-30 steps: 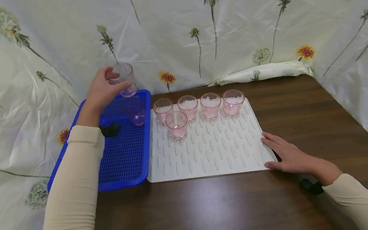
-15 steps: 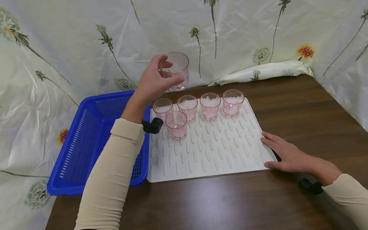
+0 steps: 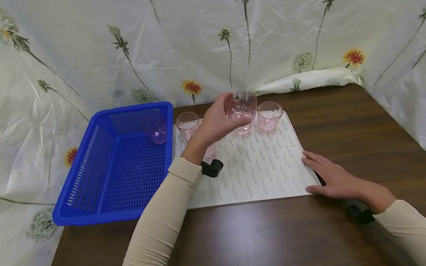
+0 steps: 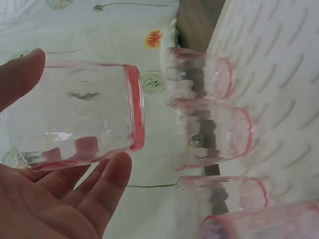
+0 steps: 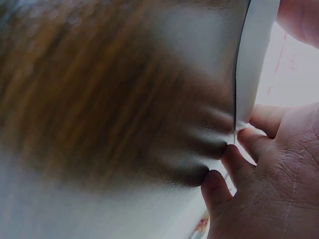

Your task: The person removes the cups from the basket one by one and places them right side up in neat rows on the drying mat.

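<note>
My left hand [image 3: 216, 122] holds a clear pink glass [image 3: 246, 102] in the air over the back of the white ridged mat [image 3: 253, 179]. In the left wrist view, thumb and fingers grip opposite sides of that glass [image 4: 84, 114]. Pink glasses line the mat's back edge, one at the left [image 3: 187, 122] and one at the right end [image 3: 270, 118]. The held glass and my hand cover those between. A nearer glass [image 3: 209, 151] is mostly behind my left wrist. My right hand [image 3: 335, 180] rests at the mat's right edge, its fingertips touching the mat and table.
A blue plastic basket [image 3: 93, 218] stands left of the mat with one pink glass [image 3: 157, 132] inside at the back right. Brown wooden table [image 3: 250, 237] surrounds the mat. A flower-printed cloth [image 3: 191, 39] hangs behind, with a rolled fold [image 3: 313, 80] along the back edge.
My left hand has carried the glass from above the basket rightward, then lowered it toward the glasses on the mat. The right hand keeps its place at the mat's edge.
</note>
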The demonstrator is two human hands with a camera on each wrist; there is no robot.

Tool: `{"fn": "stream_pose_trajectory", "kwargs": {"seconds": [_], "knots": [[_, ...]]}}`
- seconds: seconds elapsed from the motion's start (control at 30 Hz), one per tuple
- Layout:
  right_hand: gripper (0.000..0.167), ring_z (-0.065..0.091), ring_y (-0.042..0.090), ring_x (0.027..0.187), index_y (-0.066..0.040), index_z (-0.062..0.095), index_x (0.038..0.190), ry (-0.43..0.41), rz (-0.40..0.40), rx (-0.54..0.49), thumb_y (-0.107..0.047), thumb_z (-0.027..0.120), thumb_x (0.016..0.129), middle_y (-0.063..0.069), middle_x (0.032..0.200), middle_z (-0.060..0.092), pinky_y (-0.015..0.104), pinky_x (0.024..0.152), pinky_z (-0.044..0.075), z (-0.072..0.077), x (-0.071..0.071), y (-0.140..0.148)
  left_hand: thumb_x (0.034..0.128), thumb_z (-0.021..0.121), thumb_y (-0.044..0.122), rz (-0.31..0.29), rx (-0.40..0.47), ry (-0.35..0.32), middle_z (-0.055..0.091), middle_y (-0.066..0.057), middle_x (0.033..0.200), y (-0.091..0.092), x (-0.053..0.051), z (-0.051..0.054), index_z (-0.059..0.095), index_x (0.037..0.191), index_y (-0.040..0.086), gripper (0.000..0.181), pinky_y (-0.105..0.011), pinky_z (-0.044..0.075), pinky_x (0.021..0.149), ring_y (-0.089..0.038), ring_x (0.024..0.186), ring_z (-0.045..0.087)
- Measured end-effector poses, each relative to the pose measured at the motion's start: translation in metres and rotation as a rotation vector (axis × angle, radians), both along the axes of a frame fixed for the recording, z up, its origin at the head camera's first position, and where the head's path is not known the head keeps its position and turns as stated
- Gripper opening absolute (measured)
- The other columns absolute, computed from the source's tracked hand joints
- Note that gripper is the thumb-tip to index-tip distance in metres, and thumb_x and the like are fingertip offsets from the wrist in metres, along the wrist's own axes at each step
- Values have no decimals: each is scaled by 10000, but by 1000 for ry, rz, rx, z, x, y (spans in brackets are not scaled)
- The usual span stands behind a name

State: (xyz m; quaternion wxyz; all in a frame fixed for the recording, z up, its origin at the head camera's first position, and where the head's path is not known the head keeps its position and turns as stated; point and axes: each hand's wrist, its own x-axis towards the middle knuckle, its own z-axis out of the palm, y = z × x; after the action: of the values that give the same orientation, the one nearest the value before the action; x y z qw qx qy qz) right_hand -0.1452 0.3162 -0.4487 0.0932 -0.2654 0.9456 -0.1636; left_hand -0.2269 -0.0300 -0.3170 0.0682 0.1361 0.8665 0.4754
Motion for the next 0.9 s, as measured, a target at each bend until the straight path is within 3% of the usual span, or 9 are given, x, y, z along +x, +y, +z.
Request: {"fn": "stream_pose_trajectory", "kwargs": {"seconds": [0.13, 0.37, 0.53, 0.9], "knots": [[851, 348, 472, 1364, 61, 384, 1467, 22, 6, -8, -396, 728, 837, 283, 1552, 308, 683, 1004, 394, -2, 1, 2, 833, 769, 379, 10, -59, -5, 499, -13, 1482, 10, 5, -18, 290, 1525, 184, 864, -427, 472, 1071, -221, 1341, 511], [844, 354, 468, 1358, 59, 384, 1467, 48, 15, -16, -386, 735, 841, 279, 1550, 312, 682, 984, 405, -3, 1, 2, 834, 769, 346, 63, -48, -31, 500, -35, 1510, 18, 9, -46, 303, 1528, 153, 858, -451, 464, 1075, -257, 1338, 533], [843, 354, 465, 1361, 52, 386, 1468, 45, 9, -14, -386, 737, 839, 273, 1553, 311, 678, 988, 402, -2, 2, 1, 834, 775, 330, 139, -68, -68, 510, -78, 1500, 19, 11, -57, 322, 1518, 127, 846, -475, 453, 1089, -293, 1356, 518], [838, 347, 469, 1367, 53, 383, 1469, 39, 4, -10, -377, 734, 843, 269, 1555, 307, 684, 986, 399, 0, 1, 0, 841, 785, 304, 200, -93, -101, 505, -91, 1502, 28, 12, -72, 314, 1528, 124, 852, -476, 464, 1082, -302, 1355, 520]]}}
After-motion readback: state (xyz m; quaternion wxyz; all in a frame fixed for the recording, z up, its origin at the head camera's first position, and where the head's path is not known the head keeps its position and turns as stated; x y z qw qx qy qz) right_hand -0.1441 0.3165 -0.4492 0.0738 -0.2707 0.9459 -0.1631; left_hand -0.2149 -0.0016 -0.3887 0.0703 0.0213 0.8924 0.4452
